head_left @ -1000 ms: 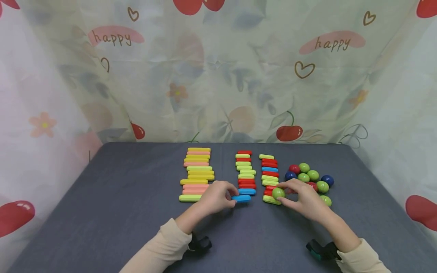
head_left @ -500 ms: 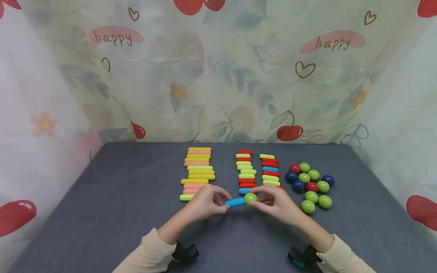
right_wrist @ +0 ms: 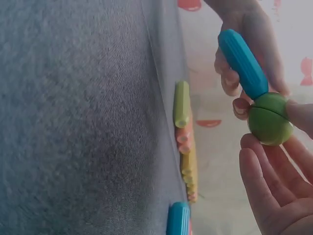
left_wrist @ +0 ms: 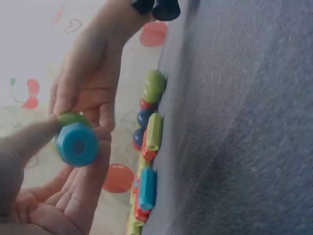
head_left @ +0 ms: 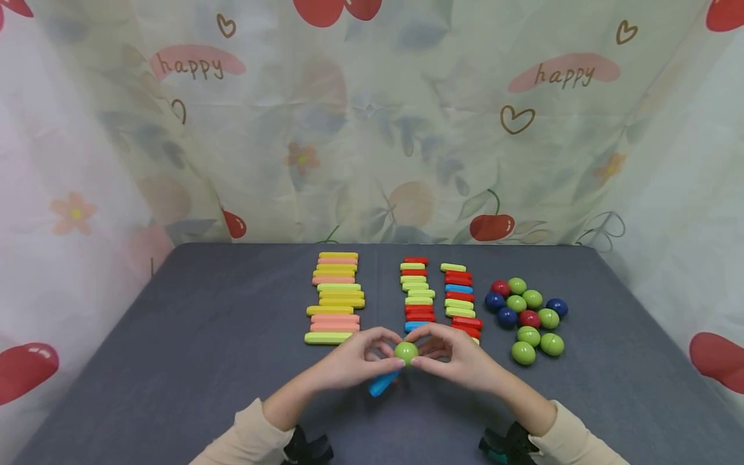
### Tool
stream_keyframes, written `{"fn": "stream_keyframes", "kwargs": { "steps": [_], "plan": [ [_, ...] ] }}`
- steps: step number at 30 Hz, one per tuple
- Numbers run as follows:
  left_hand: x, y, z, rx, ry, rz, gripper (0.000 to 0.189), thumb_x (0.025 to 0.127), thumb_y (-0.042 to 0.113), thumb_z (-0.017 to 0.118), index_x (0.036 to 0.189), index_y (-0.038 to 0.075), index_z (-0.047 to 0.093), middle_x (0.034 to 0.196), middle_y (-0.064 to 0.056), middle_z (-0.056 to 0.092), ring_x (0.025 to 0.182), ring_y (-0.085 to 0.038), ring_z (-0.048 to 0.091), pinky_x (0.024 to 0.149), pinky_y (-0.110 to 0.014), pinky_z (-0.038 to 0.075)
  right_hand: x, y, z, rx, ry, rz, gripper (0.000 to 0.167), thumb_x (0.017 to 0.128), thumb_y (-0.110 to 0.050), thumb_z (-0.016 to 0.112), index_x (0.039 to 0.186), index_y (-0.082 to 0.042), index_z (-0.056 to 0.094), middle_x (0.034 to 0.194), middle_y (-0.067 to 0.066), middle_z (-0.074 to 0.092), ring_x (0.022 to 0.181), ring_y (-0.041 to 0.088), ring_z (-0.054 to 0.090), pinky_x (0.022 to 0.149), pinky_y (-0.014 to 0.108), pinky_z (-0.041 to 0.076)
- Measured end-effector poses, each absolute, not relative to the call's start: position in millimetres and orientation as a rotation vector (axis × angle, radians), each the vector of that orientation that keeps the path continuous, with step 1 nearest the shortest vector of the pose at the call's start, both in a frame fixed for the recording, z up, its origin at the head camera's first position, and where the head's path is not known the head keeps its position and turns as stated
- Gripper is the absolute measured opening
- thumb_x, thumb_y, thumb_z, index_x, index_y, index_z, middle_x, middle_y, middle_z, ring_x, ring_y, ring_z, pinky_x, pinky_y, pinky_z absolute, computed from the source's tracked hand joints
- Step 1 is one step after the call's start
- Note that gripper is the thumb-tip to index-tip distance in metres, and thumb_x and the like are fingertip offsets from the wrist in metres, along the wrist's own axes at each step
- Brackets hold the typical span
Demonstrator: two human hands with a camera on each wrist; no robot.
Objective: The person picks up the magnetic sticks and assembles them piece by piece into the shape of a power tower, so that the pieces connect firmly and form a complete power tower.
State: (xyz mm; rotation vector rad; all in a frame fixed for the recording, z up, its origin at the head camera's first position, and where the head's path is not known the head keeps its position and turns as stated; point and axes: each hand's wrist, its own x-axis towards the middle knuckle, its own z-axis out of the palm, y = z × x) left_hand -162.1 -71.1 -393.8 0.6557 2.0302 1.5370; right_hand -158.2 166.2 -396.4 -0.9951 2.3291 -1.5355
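Note:
Both hands meet low over the front middle of the dark table. In the head view, the left hand [head_left: 354, 361] pinches a green ball [head_left: 405, 352] from the left, and the right hand [head_left: 459, 355] pinches the same ball from the right. A blue ridged rod [head_left: 382, 383] is joined end-on to the ball and slants down towards me below the left thumb. The right wrist view shows the rod [right_wrist: 243, 62] meeting the ball [right_wrist: 270, 119], which has a seam round it. From the left wrist, the rod's hollow end [left_wrist: 78, 145] faces the camera and hides most of the ball.
Left of centre lies a column of yellow, pink and lime rods [head_left: 340, 301]. Two shorter columns of red, lime and blue rods [head_left: 417, 301] [head_left: 459, 296] lie behind the hands. Several green, red and blue balls [head_left: 529, 318] cluster at right.
The right hand has brought the green ball leftward to the blue rod. The rod has swung to point towards me, and the left fingers have shifted from the rod onto the ball.

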Motion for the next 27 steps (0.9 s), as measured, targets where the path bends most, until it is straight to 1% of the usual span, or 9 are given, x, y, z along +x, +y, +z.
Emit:
{"fn": "stream_keyframes", "kwargs": {
  "steps": [5, 7, 10, 13, 15, 18, 21, 27],
  "plan": [
    [-159.7, -71.7, -396.5, 0.611, 1.939, 1.593, 0.038, 0.095, 0.017, 0.063, 0.128, 0.000, 0.053, 0.092, -0.006, 0.064, 0.082, -0.029, 0.072, 0.069, -0.023, 0.053, -159.0, 168.6, -394.4, -0.974, 2.371, -1.512, 0.028, 0.093, -0.013, 0.065, 0.118, -0.001, 0.060, 0.113, 0.019, 0.063, 0.093, 0.012, 0.068, 0.080, 0.028, 0.056],
    [-158.8, -73.3, -397.2, 0.604, 1.911, 1.609, 0.039, 0.095, 0.016, 0.062, 0.129, -0.001, 0.051, 0.092, -0.006, 0.062, 0.087, -0.032, 0.072, 0.071, -0.023, 0.054, -161.9, 175.5, -392.9, -0.921, 2.483, -1.470, 0.028, 0.092, -0.014, 0.067, 0.116, 0.000, 0.061, 0.110, 0.018, 0.065, 0.091, 0.011, 0.068, 0.080, 0.027, 0.056],
    [-158.2, -77.0, -398.1, 0.565, 1.896, 1.643, 0.040, 0.095, 0.016, 0.062, 0.129, -0.001, 0.050, 0.093, -0.007, 0.059, 0.088, -0.030, 0.072, 0.074, -0.025, 0.056, -168.4, 192.1, -391.6, -0.818, 2.740, -1.318, 0.027, 0.088, -0.013, 0.071, 0.110, 0.001, 0.064, 0.103, 0.014, 0.068, 0.083, 0.010, 0.066, 0.074, 0.024, 0.055],
    [-158.1, -81.1, -398.5, 0.516, 1.882, 1.682, 0.041, 0.095, 0.016, 0.062, 0.130, -0.002, 0.048, 0.098, -0.009, 0.058, 0.089, -0.028, 0.072, 0.077, -0.029, 0.058, -174.4, 210.1, -393.0, -0.688, 2.946, -1.098, 0.022, 0.084, -0.009, 0.074, 0.104, -0.001, 0.068, 0.094, 0.009, 0.069, 0.073, 0.010, 0.060, 0.066, 0.021, 0.052],
    [-158.2, -83.2, -398.4, 0.495, 1.882, 1.700, 0.042, 0.095, 0.016, 0.062, 0.130, -0.003, 0.047, 0.103, -0.011, 0.058, 0.090, -0.029, 0.071, 0.078, -0.032, 0.058, -176.8, 219.4, -395.4, -0.629, 2.987, -0.973, 0.020, 0.082, -0.008, 0.076, 0.100, -0.002, 0.069, 0.090, 0.005, 0.067, 0.070, 0.010, 0.055, 0.062, 0.021, 0.049],
    [-158.2, -85.9, -398.0, 0.475, 1.890, 1.721, 0.043, 0.095, 0.016, 0.062, 0.129, -0.004, 0.046, 0.107, -0.012, 0.057, 0.089, -0.028, 0.071, 0.078, -0.033, 0.058, -178.5, 226.1, -400.6, -0.583, 2.989, -0.847, 0.018, 0.080, -0.009, 0.078, 0.095, -0.005, 0.069, 0.086, 0.002, 0.064, 0.069, 0.010, 0.050, 0.060, 0.022, 0.045],
    [-158.3, -87.7, -397.6, 0.465, 1.891, 1.739, 0.043, 0.095, 0.016, 0.062, 0.129, -0.004, 0.045, 0.108, -0.013, 0.056, 0.089, -0.027, 0.071, 0.079, -0.034, 0.058, -178.3, 225.7, -404.7, -0.561, 2.996, -0.771, 0.017, 0.078, -0.011, 0.080, 0.092, -0.007, 0.069, 0.082, -0.001, 0.061, 0.068, 0.010, 0.048, 0.058, 0.022, 0.043],
    [-158.8, -88.1, -396.6, 0.425, 1.919, 1.752, 0.045, 0.094, 0.019, 0.064, 0.127, -0.004, 0.043, 0.110, -0.015, 0.055, 0.089, -0.025, 0.071, 0.078, -0.036, 0.058, -174.4, 216.4, -401.8, -0.516, 3.053, -0.648, 0.015, 0.077, -0.008, 0.080, 0.086, -0.008, 0.068, 0.077, -0.001, 0.057, 0.067, 0.011, 0.050, 0.059, 0.024, 0.044]
  ]
}}
